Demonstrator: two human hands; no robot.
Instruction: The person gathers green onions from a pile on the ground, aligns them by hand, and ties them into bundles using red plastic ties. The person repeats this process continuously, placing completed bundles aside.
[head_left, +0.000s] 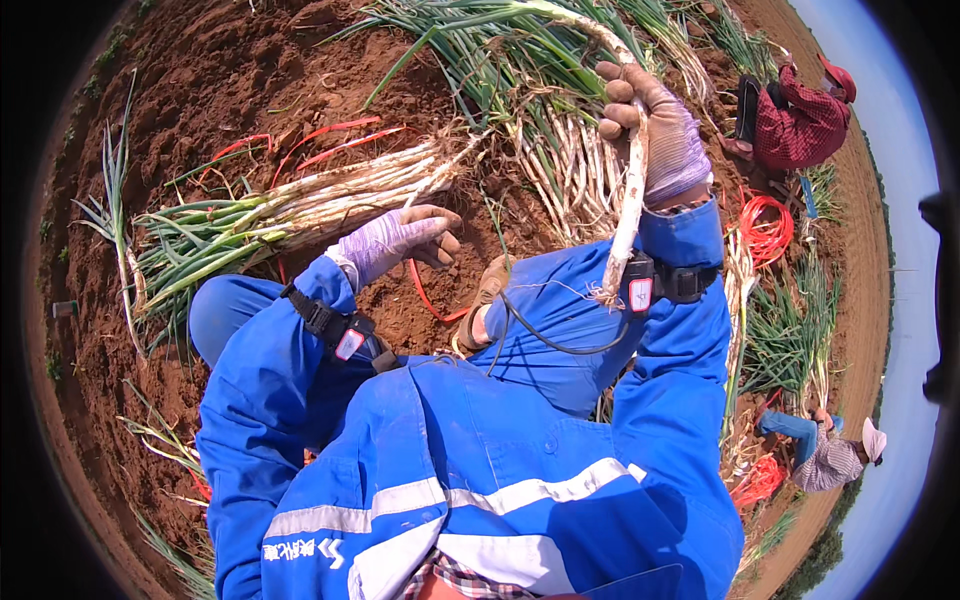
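Observation:
My left hand (416, 236), in a soiled purple-and-white glove, is held over bare soil with bent fingers apart, holding nothing. It is beside the root end of a pile of long green onions (330, 191), whose leaves point left. My right hand (637, 124), in a similar glove, is closed around the white stalk of one large green onion (628, 202). Its roots hang down over my right forearm and its upper stalk bends up to the left. Behind that hand lies a bigger heap of green onions (559, 142) with pale stalks and leaves towards the top.
Red plastic ties (330, 139) lie on the reddish soil (247, 60) around the pile. A red coil of tie (765, 232) lies at the right among more onions (784, 337). Two people, one in a red checked shirt (799, 127), one in a pale hat (829, 457), sit at the far right.

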